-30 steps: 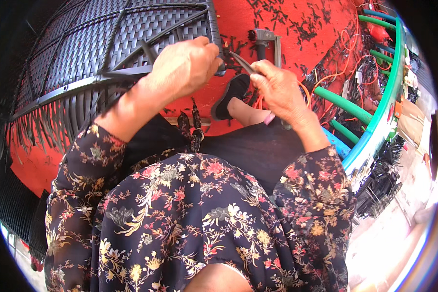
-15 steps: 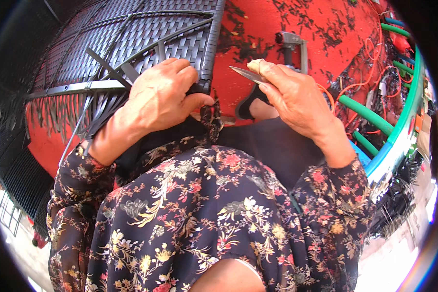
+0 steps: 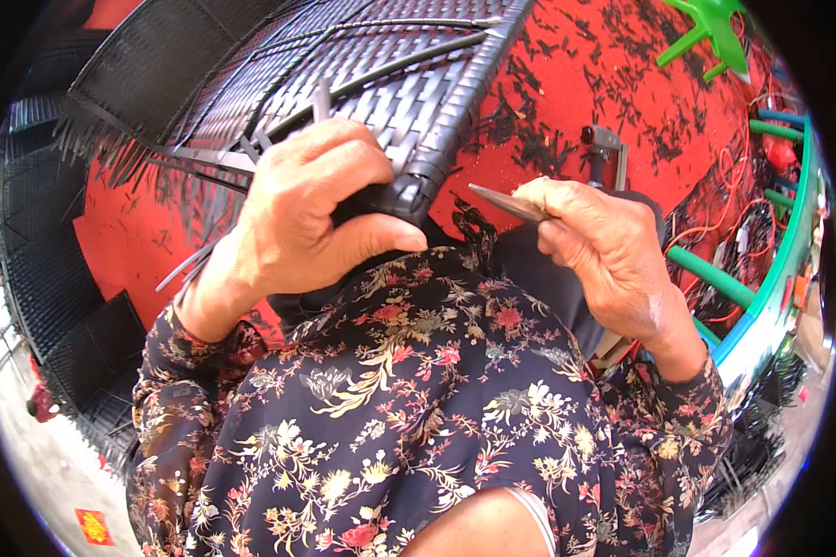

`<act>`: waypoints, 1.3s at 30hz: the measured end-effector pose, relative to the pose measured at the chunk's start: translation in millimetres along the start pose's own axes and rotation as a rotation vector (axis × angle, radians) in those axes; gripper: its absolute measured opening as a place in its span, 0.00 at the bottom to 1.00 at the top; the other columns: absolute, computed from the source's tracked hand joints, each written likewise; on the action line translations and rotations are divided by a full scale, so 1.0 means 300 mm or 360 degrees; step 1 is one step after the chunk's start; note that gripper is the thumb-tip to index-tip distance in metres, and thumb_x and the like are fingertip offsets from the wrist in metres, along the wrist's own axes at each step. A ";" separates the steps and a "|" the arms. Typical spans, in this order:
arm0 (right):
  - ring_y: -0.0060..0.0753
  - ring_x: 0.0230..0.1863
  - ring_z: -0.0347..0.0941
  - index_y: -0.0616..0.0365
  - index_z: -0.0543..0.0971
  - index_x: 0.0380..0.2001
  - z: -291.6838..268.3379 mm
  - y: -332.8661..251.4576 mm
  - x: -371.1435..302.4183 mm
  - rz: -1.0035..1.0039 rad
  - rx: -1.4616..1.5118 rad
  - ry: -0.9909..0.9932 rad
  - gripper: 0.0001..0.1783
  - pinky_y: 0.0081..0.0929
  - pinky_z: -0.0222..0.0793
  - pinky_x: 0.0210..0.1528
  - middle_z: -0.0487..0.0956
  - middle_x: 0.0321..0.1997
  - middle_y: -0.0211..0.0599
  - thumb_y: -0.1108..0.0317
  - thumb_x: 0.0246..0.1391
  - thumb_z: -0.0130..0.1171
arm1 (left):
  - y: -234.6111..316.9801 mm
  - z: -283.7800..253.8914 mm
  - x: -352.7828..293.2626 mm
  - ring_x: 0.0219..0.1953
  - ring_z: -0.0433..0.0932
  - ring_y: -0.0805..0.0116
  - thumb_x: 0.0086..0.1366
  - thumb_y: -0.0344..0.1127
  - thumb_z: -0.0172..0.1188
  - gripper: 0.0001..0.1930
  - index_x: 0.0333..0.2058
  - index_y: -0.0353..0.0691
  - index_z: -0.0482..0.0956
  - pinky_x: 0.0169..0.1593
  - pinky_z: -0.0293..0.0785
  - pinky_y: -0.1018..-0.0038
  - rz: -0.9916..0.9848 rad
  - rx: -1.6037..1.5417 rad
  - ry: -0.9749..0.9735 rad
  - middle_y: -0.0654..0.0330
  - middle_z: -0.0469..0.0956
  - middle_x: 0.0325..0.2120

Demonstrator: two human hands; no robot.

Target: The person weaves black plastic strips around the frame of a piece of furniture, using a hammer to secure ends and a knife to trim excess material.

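Note:
My left hand [image 3: 311,209] grips the near corner of a black woven wicker panel [image 3: 372,102], fingers curled over its edge and thumb stretched along below. Loose flat strips [image 3: 321,100] stick up beside the knuckles, and a long strip trails past the wrist. What lies inside the palm is hidden. To the right, my right hand [image 3: 613,255] is closed round a small knife [image 3: 506,201], its pointed blade directed left toward the panel's corner. Blade and panel are apart.
On the red floor covering [image 3: 548,46] lie many black strip scraps. A gun-shaped power tool [image 3: 606,153] lies beyond my right hand. A green plastic stool [image 3: 711,32] is at the far right, above a green-barred frame [image 3: 715,278] with orange hose. Dark woven pieces [image 3: 56,241] stand at left.
The view has shifted, with the panel now tilted more and the green stool visible. My left thumb has spread from the fingers. The knife still points left in my right hand.

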State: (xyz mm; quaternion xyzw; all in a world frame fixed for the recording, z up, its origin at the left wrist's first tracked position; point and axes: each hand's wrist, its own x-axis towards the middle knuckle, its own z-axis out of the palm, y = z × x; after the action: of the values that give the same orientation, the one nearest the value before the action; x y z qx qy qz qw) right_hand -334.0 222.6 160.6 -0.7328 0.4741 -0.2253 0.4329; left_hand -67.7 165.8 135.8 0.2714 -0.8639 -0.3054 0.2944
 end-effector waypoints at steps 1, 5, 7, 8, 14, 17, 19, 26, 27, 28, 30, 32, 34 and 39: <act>0.25 0.34 0.73 0.67 0.74 0.48 -0.003 -0.013 0.006 0.0011 -0.0077 -0.0002 0.15 0.21 0.69 0.38 0.77 0.39 0.38 0.78 0.57 0.52 | 0.001 0.005 -0.005 0.24 0.71 0.57 0.45 0.50 0.72 0.24 0.25 0.35 0.73 0.28 0.68 0.68 0.0015 -0.0012 -0.0007 0.57 0.70 0.22; 0.36 0.41 0.76 0.67 0.75 0.48 -0.033 -0.091 0.032 -0.0106 -0.0208 0.0041 0.16 0.27 0.70 0.49 0.78 0.43 0.45 0.81 0.55 0.53 | 0.002 0.026 -0.023 0.22 0.71 0.59 0.42 0.50 0.74 0.24 0.25 0.36 0.73 0.26 0.67 0.70 -0.0058 -0.0089 0.0234 0.57 0.69 0.22; 0.37 0.40 0.76 0.68 0.76 0.47 -0.060 -0.131 0.038 -0.0087 -0.0333 -0.0084 0.15 0.27 0.70 0.48 0.78 0.42 0.46 0.81 0.54 0.54 | 0.004 0.035 -0.024 0.22 0.70 0.59 0.41 0.49 0.74 0.24 0.25 0.36 0.73 0.25 0.67 0.70 -0.0029 -0.0079 0.0290 0.58 0.69 0.21; 0.37 0.40 0.76 0.68 0.76 0.46 -0.069 -0.145 0.042 -0.0074 -0.0364 -0.0135 0.15 0.27 0.70 0.47 0.78 0.41 0.46 0.81 0.53 0.54 | 0.003 0.038 -0.020 0.21 0.70 0.59 0.41 0.49 0.74 0.24 0.25 0.36 0.73 0.25 0.67 0.70 -0.0035 -0.0088 0.0313 0.58 0.69 0.21; 0.39 0.36 0.75 0.65 0.76 0.46 -0.088 -0.187 0.044 -0.0148 -0.0525 -0.0120 0.20 0.29 0.72 0.42 0.77 0.37 0.46 0.85 0.47 0.58 | 0.013 0.048 0.009 0.20 0.71 0.62 0.42 0.51 0.73 0.27 0.24 0.31 0.72 0.24 0.65 0.73 0.0042 -0.0082 0.0352 0.56 0.70 0.19; 0.37 0.33 0.75 0.61 0.75 0.48 -0.090 -0.201 0.044 -0.0113 -0.0524 -0.0114 0.24 0.26 0.73 0.37 0.77 0.34 0.45 0.89 0.45 0.58 | 0.021 0.067 0.015 0.20 0.71 0.62 0.41 0.52 0.73 0.26 0.23 0.33 0.72 0.24 0.65 0.72 0.0009 -0.0082 0.0320 0.56 0.69 0.19; 0.35 0.31 0.75 0.60 0.74 0.48 -0.099 -0.209 0.047 -0.0134 -0.0709 -0.0198 0.25 0.24 0.74 0.34 0.76 0.33 0.44 0.91 0.45 0.57 | 0.025 0.074 0.011 0.20 0.71 0.62 0.41 0.52 0.73 0.27 0.23 0.34 0.72 0.25 0.65 0.72 -0.0004 -0.0051 0.0283 0.56 0.69 0.19; 0.29 0.21 0.68 0.60 0.79 0.43 -0.081 -0.217 0.047 -0.0174 -0.1058 -0.0232 0.19 0.23 0.63 0.19 0.68 0.23 0.34 0.83 0.44 0.62 | 0.030 0.107 -0.004 0.20 0.67 0.57 0.40 0.48 0.73 0.24 0.20 0.39 0.67 0.23 0.62 0.65 0.0013 -0.0091 0.0257 0.58 0.63 0.18; 0.29 0.20 0.67 0.60 0.80 0.42 -0.077 -0.217 0.045 -0.0168 -0.1114 -0.0229 0.19 0.23 0.62 0.18 0.67 0.22 0.34 0.82 0.43 0.61 | 0.029 0.107 -0.006 0.20 0.67 0.56 0.40 0.48 0.73 0.24 0.19 0.39 0.66 0.23 0.63 0.65 0.0006 -0.0087 0.0233 0.58 0.63 0.18; 0.29 0.19 0.66 0.59 0.81 0.42 -0.075 -0.217 0.042 -0.0222 -0.1114 -0.0226 0.19 0.24 0.61 0.17 0.66 0.22 0.33 0.81 0.43 0.61 | 0.028 0.109 -0.007 0.21 0.68 0.56 0.40 0.47 0.73 0.24 0.19 0.39 0.66 0.23 0.63 0.65 0.0004 -0.0095 0.0211 0.57 0.63 0.18; 0.29 0.19 0.66 0.58 0.81 0.42 -0.066 -0.209 0.039 -0.0343 -0.1109 -0.0201 0.20 0.25 0.61 0.17 0.65 0.22 0.33 0.79 0.41 0.60 | 0.027 0.111 -0.009 0.21 0.68 0.55 0.39 0.47 0.73 0.24 0.19 0.39 0.66 0.24 0.64 0.65 0.0004 -0.0102 0.0175 0.57 0.64 0.18; 0.30 0.18 0.66 0.57 0.81 0.42 -0.059 -0.197 0.037 -0.0319 -0.1144 -0.0208 0.22 0.26 0.61 0.16 0.64 0.22 0.33 0.78 0.38 0.60 | 0.023 0.114 -0.009 0.21 0.69 0.59 0.39 0.50 0.73 0.25 0.23 0.35 0.72 0.24 0.64 0.69 0.0049 -0.0060 0.0117 0.57 0.68 0.20; 0.30 0.18 0.67 0.57 0.81 0.42 -0.055 -0.184 0.037 -0.0351 -0.1197 -0.0205 0.22 0.26 0.62 0.16 0.64 0.22 0.33 0.78 0.38 0.60 | 0.019 0.120 -0.008 0.22 0.69 0.58 0.38 0.50 0.73 0.26 0.23 0.35 0.71 0.24 0.63 0.69 0.0051 -0.0063 0.0110 0.57 0.68 0.20; 0.29 0.19 0.66 0.59 0.81 0.40 -0.048 -0.166 0.037 -0.0591 -0.1621 -0.0384 0.20 0.25 0.62 0.16 0.64 0.22 0.31 0.75 0.38 0.60 | 0.016 0.138 -0.008 0.21 0.67 0.57 0.37 0.49 0.73 0.25 0.22 0.36 0.70 0.24 0.62 0.67 0.0007 -0.0049 -0.0054 0.57 0.66 0.19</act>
State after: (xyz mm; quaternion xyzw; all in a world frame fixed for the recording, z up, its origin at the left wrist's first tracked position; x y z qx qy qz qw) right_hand -314.8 215.5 209.3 -0.9414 0.3330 0.0456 0.0282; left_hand -95.5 185.9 111.8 0.2597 -0.8646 -0.3225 0.2846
